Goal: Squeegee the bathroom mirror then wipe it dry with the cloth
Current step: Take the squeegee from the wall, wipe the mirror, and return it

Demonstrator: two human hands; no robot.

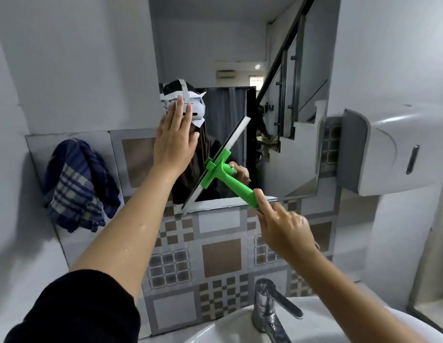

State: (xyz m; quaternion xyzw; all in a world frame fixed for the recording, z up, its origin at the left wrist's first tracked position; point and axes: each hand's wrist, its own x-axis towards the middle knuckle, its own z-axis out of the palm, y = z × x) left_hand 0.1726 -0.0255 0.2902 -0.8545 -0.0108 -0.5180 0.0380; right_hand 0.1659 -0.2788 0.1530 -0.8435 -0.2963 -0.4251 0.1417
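Note:
The bathroom mirror (294,70) hangs on the wall ahead, above patterned tiles. My right hand (284,229) grips the end of the green squeegee (230,181), index finger stretched along the handle. Its long blade lies diagonally against the lower part of the glass, from the bottom edge up to the right. My left hand (174,139) is spread flat with fingers apart, pressed on the mirror's left side. A blue checked cloth (79,184) hangs bunched on the tiled ledge at the left, apart from both hands.
A chrome tap (272,308) stands on the white basin (215,330) just below my right arm. A white wall dispenser (398,149) juts out right of the mirror. White walls close in on both sides.

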